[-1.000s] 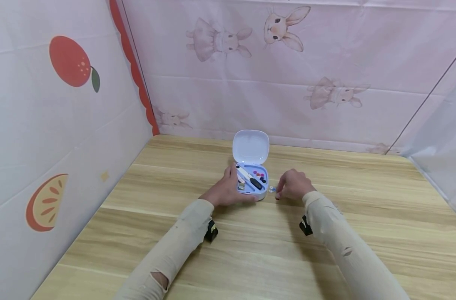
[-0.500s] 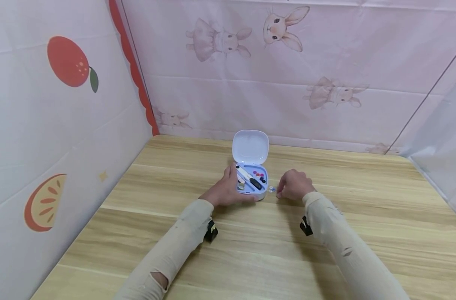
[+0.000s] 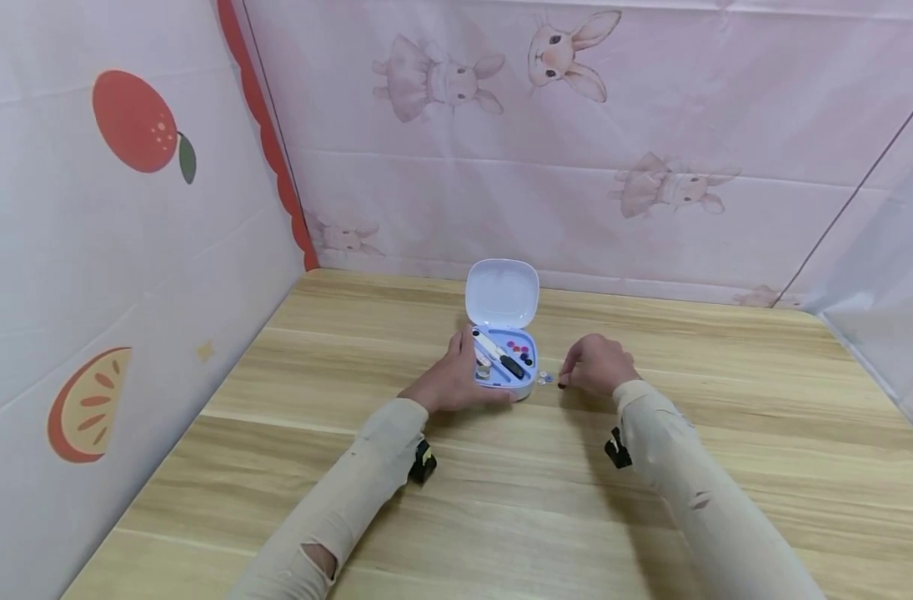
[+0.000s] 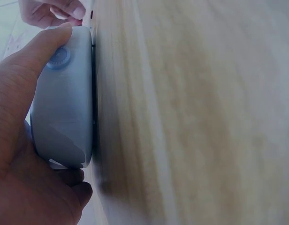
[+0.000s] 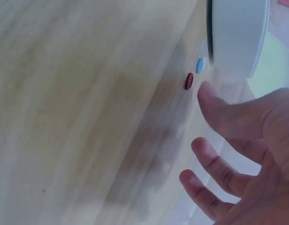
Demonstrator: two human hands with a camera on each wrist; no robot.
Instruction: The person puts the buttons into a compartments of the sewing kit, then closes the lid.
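Observation:
My left hand (image 3: 450, 377) grips a white sewing box (image 3: 526, 390), its fingers round the left side and its thumb along the front. In the left wrist view the thumb lies beside a round catch (image 4: 60, 57) on the box's front wall. The box's lid (image 3: 503, 293) stands up; blue compartments hold a black-and-white tool (image 3: 510, 365) and several buttons (image 3: 518, 348). My right hand (image 3: 600, 367) hovers low right of the box, fingers loosely bent. Just off its thumb tip, a dark red button (image 5: 189, 81) is on the table, beside a blue button (image 5: 199, 65).
A few pale buttons (image 3: 542, 377) lie between the box and my right hand. The wooden table (image 3: 494, 517) meets a pink rabbit-print cloth (image 3: 456, 208) behind and a white fruit-print cloth (image 3: 163, 275) at the left.
My right hand has shifted slightly right and away from me. The dark red button now shows a little farther right and back. My left hand and the box stay put.

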